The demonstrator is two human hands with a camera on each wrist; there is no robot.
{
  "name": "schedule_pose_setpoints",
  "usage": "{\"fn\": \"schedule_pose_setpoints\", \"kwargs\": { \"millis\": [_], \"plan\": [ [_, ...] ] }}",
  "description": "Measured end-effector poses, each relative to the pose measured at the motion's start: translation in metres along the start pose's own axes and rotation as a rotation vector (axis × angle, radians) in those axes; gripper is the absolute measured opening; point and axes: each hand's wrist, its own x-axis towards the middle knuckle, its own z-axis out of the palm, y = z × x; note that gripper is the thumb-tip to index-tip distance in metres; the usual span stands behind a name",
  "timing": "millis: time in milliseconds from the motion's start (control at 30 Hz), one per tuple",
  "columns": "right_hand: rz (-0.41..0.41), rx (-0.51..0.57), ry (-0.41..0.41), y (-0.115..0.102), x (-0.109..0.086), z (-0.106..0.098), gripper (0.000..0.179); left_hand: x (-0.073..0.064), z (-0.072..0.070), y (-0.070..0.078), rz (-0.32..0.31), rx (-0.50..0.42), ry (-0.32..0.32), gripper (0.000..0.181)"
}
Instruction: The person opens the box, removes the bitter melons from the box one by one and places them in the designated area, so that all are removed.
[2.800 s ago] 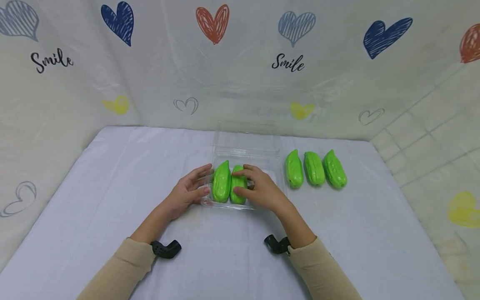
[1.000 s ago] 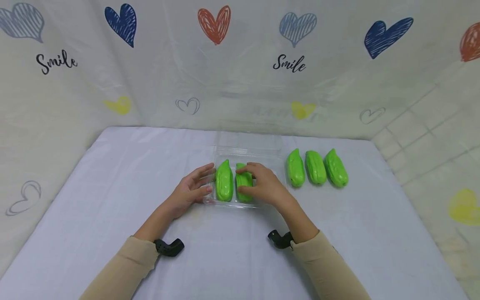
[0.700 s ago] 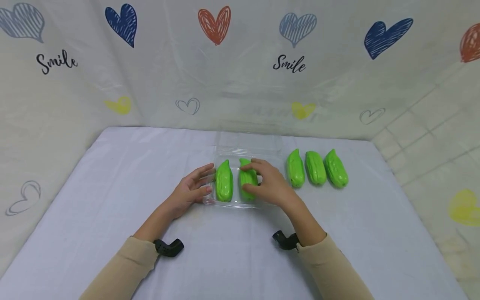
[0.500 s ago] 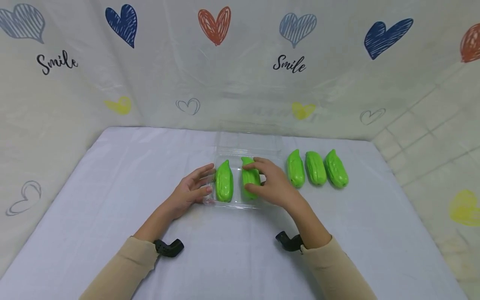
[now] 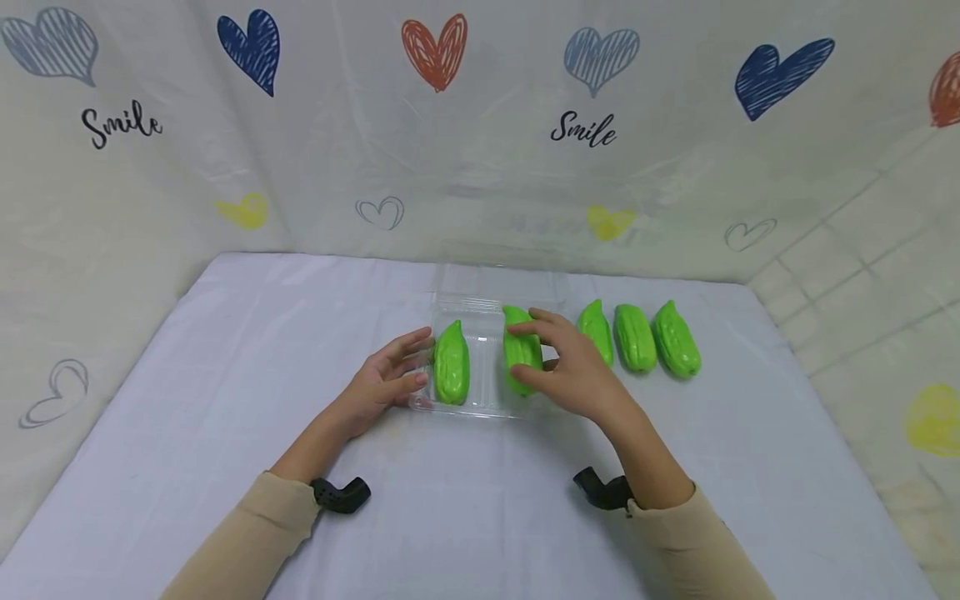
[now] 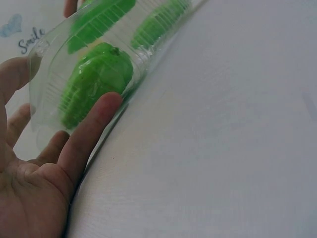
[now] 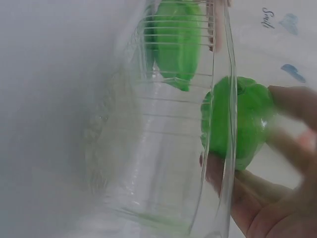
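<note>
A clear plastic clamshell box (image 5: pixel 487 402) lies with its lid raised at the back. My left hand (image 5: pixel 384 375) rests against its left wall, fingers fairly straight and the thumb along the side, as the left wrist view also shows. One green ribbed fruit (image 5: pixel 452 363), pointed at its far end, lies in the box by that hand. Between thumb and fingers my right hand (image 5: pixel 573 362) pinches a second green ribbed fruit (image 5: pixel 521 350) over the box's right part. In the right wrist view, this held fruit (image 7: pixel 247 124) shows above the rim of the box.
Right of the box, a row of three more green fruits (image 5: pixel 635 337) lies on the white cloth (image 5: pixel 225 375); the right hand partly covers the nearest. The transparent lid (image 5: pixel 498 285) stands toward the backdrop (image 5: pixel 300 167) printed with hearts.
My right hand has carried its green fruit rightward and slightly up, away from the other fruit in the box. The left hand keeps its place at the box's left wall.
</note>
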Motion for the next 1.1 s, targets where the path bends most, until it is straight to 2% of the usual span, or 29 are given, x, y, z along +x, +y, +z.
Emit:
{"fn": "schedule_pose_setpoints", "kwargs": {
  "millis": [600, 1100],
  "plan": [
    [-0.014, -0.022, 0.042, 0.0, -0.017, -0.02, 0.048, 0.0, 0.002, 0.002, 0.005, 0.003, 0.007, 0.072],
    [-0.01, -0.034, 0.075, 0.01, -0.03, -0.031, 0.047, 0.0, 0.0, 0.0, 0.007, 0.003, 0.005, 0.071]
  ]
}}
